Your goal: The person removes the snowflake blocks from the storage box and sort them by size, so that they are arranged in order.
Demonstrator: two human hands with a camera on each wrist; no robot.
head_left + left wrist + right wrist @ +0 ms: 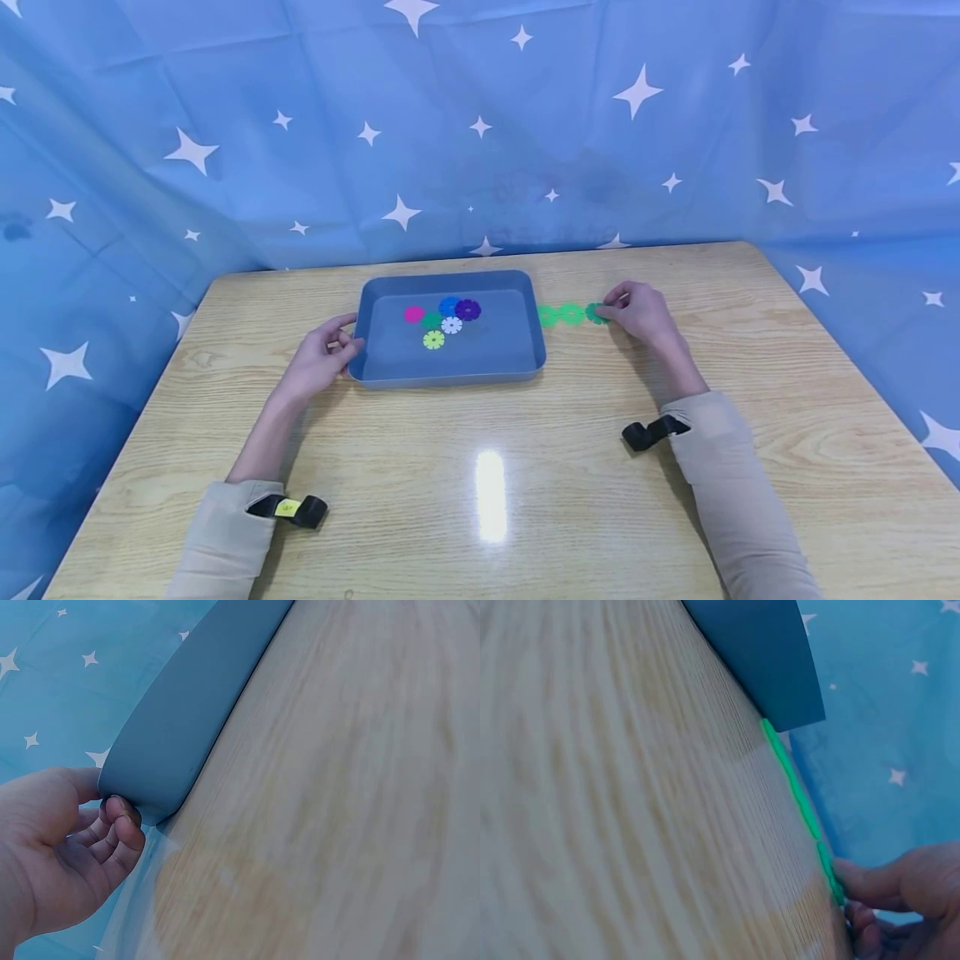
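A blue-grey tray lies on the table, holding several flower-shaped discs: a pink one, a yellow-green one, a white one, a purple one, plus blue and green. The left hand grips the tray's left wall, thumb and curled fingers on its rim; the left wrist view shows this hand at the tray's corner. Right of the tray lies a row of green discs. The right hand pinches the darker green disc at its right end; the right wrist view shows this hand too.
The wooden table extends in front of the tray and to both sides. A blue curtain with white stars hangs behind the table's back edge. Black straps with small dark devices are at both sleeves.
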